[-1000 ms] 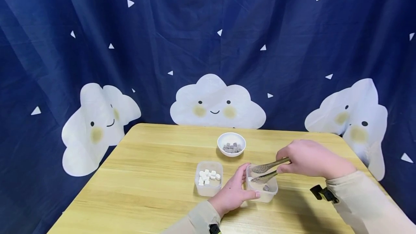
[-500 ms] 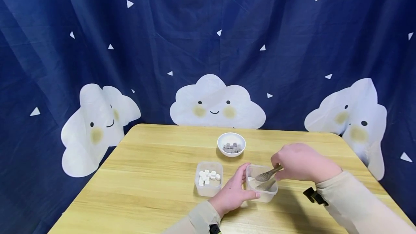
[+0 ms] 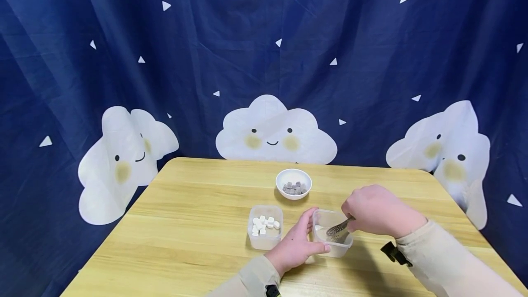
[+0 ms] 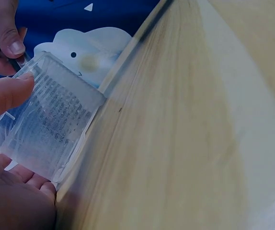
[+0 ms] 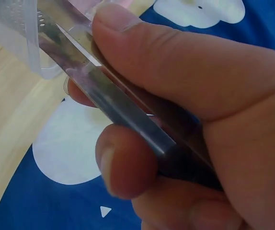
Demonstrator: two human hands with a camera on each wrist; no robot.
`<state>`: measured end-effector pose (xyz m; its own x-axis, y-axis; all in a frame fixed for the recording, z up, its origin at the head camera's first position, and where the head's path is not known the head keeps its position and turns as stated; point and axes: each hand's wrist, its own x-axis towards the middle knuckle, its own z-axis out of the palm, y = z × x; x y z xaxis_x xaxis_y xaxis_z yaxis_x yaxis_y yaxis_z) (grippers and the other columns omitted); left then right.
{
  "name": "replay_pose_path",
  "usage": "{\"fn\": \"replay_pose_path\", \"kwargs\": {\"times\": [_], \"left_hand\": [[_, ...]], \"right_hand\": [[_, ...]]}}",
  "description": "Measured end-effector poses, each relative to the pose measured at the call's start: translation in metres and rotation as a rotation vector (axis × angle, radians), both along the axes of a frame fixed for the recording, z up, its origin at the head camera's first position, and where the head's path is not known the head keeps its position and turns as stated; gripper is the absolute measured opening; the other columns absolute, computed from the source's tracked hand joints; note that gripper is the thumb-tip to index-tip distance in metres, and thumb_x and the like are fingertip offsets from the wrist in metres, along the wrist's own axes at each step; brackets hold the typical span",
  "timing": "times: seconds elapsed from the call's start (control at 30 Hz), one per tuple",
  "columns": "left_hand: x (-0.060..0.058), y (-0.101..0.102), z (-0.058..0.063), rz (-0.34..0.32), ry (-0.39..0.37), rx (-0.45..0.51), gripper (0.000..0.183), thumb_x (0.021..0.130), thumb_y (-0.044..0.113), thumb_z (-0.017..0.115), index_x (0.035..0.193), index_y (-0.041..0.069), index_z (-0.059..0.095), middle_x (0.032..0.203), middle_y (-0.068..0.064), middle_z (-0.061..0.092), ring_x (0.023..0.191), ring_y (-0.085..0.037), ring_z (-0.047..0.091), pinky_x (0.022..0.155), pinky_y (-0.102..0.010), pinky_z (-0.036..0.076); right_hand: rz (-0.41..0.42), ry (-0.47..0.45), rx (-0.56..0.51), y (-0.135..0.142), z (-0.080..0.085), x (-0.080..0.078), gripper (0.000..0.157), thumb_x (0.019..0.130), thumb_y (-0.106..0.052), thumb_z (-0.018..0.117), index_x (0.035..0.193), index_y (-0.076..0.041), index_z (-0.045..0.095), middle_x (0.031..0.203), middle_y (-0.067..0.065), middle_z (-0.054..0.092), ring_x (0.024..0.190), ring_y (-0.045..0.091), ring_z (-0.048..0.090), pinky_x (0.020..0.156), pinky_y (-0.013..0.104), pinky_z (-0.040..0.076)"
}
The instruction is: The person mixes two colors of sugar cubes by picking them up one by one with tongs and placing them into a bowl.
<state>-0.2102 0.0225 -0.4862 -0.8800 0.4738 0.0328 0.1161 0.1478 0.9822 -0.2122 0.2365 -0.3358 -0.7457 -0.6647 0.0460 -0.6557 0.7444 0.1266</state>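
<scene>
My left hand [image 3: 294,247] steadies a clear plastic container [image 3: 337,250] on the table, thumb at its near side and fingers at its left. In the left wrist view the container's ribbed wall [image 4: 56,110] lies between thumb and fingers. Metal tongs [image 3: 338,229] with perforated heads are gripped in my right hand [image 3: 381,210], their heads down inside this container. The right wrist view has thumb and fingers pressing the tongs' arms [image 5: 137,132] close together. A small white piece [image 3: 317,227] shows at the container's left. Whatever is between the tong heads is hidden.
Left of my left hand stands a second clear container [image 3: 264,243] holding several white cubes [image 3: 262,224]. Behind both is a white bowl [image 3: 294,174] with several grey cubes [image 3: 294,189]. All stand on a wooden table [image 3: 185,223] before a blue curtain [image 3: 189,68].
My right hand has moved left and slightly down, lowering the tongs deeper into the container, and the spread tong heads have come together. A grey cube seen there earlier is hidden now. My left hand stays put.
</scene>
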Motion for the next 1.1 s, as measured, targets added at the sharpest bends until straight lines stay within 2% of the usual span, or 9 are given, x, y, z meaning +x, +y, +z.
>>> {"fn": "replay_pose_path", "kwargs": {"times": [0.33, 0.57, 0.77, 0.87, 0.97, 1.1], "left_hand": [[0.0, 0.0, -0.002, 0.006, 0.006, -0.023, 0.1, 0.079, 0.025, 0.084, 0.16, 0.021, 0.026, 0.152, 0.01, 0.043, 0.138, -0.017, 0.041, 0.118, -0.048, 0.026], [0.0, -0.001, 0.002, 0.006, 0.042, -0.05, 0.1, 0.077, 0.019, 0.085, 0.159, 0.026, 0.027, 0.151, 0.007, 0.046, 0.137, -0.018, 0.044, 0.118, -0.051, 0.027], [0.0, 0.0, 0.001, -0.003, 0.036, -0.032, 0.099, 0.077, 0.015, 0.084, 0.157, 0.026, 0.028, 0.15, 0.005, 0.048, 0.138, -0.019, 0.043, 0.118, -0.045, 0.029], [0.001, 0.0, 0.001, -0.004, 0.024, -0.015, 0.098, 0.076, 0.014, 0.084, 0.156, 0.027, 0.029, 0.15, 0.002, 0.048, 0.139, -0.021, 0.043, 0.118, -0.043, 0.028], [0.001, 0.0, 0.002, -0.008, 0.032, 0.0, 0.098, 0.076, 0.01, 0.084, 0.156, 0.023, 0.029, 0.151, 0.0, 0.048, 0.139, -0.024, 0.043, 0.118, -0.044, 0.029], [0.0, 0.0, 0.002, -0.009, 0.038, 0.002, 0.1, 0.075, 0.008, 0.084, 0.157, 0.021, 0.029, 0.151, 0.002, 0.047, 0.139, -0.024, 0.043, 0.117, -0.045, 0.03]], "right_hand": [[0.048, 0.048, -0.076, 0.01, 0.007, 0.003, 0.039, 0.074, -0.028, 0.083, 0.06, -0.033, 0.047, 0.056, -0.021, 0.035, 0.051, 0.003, 0.031, 0.046, 0.026, 0.028], [0.102, 0.086, -0.132, 0.02, 0.015, 0.001, 0.035, 0.077, -0.037, 0.085, 0.067, -0.035, 0.052, 0.059, -0.026, 0.038, 0.052, -0.001, 0.034, 0.046, 0.026, 0.031], [0.149, 0.13, -0.182, 0.022, 0.02, -0.001, 0.033, 0.081, -0.036, 0.084, 0.071, -0.034, 0.052, 0.062, -0.026, 0.04, 0.054, -0.002, 0.037, 0.048, 0.025, 0.034], [0.166, 0.184, -0.223, 0.021, 0.019, -0.006, 0.027, 0.082, -0.033, 0.083, 0.076, -0.032, 0.058, 0.065, -0.025, 0.044, 0.056, -0.003, 0.039, 0.05, 0.024, 0.037], [0.179, 0.257, -0.267, 0.019, 0.016, -0.013, 0.02, 0.082, -0.031, 0.084, 0.082, -0.028, 0.064, 0.07, -0.024, 0.05, 0.057, -0.004, 0.042, 0.05, 0.025, 0.04], [0.137, 0.323, -0.313, 0.017, 0.008, -0.026, 0.016, 0.082, -0.032, 0.084, 0.087, -0.025, 0.07, 0.071, -0.021, 0.057, 0.055, -0.001, 0.045, 0.048, 0.028, 0.042]]}}
